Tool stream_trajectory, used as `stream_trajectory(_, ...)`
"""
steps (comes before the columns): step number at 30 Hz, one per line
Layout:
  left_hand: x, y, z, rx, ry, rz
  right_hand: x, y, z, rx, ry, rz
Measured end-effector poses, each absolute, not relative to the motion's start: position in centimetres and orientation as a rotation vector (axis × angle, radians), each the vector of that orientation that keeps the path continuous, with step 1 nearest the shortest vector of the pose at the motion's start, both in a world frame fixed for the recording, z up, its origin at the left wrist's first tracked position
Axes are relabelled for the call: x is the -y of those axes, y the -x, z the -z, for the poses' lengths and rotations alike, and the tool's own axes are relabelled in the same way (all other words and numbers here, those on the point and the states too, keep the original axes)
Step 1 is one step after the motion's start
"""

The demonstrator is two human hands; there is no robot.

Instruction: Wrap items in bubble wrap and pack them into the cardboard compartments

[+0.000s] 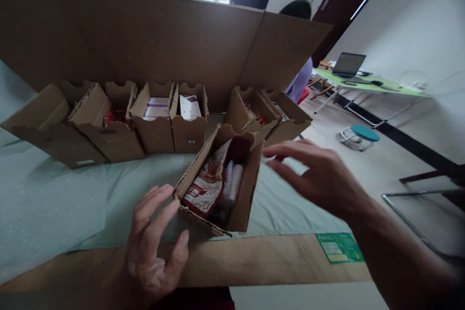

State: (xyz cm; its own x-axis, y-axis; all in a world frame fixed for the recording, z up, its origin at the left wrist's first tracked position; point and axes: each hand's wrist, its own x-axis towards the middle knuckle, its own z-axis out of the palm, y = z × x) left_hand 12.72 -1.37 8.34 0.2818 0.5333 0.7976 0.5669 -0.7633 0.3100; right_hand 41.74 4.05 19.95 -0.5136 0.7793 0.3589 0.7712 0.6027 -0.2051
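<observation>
In front of me an open cardboard box (256, 181) stands at an angle on the pale green cloth. Inside it lean a red and cream printed food packet (209, 179) and a clear plastic-wrapped item (231, 185) whose kind I cannot make out. My left hand (156, 242) is at the box's near left corner, fingers spread and curved; the fingertips are at the edge, and whether they touch it is unclear. On the other side, my right hand (308, 169) hovers by the far right corner with fingers stretched out. Neither hand grips anything.
Behind stand several open cardboard boxes (191, 133) with packets inside, against a tall cardboard panel (163, 43). Bubble wrap (51, 213) lies at left, a cardboard strip (254, 261) along the front edge. Farther right are a green table (392, 85) with a laptop (348, 65) and a stool (364, 133).
</observation>
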Motion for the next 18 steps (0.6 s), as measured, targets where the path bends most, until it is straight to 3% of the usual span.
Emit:
stream_trajectory(4,3.3,-12.6,-3.4,1.672,2.336,1.691,-5.7,-47.5,-15.2,1.762,1.510,-0.317)
stream_trajectory(9,2.3,-12.0,0.1,2.157,2.465,1.804,-4.9,-46.9,-6.0,1.479,1.508,-0.856)
stream_trajectory(18,-3.8,-13.9,-1.9,2.172,3.164,1.924,1.1,-36.8,-1.7,1.180,1.345,-0.855)
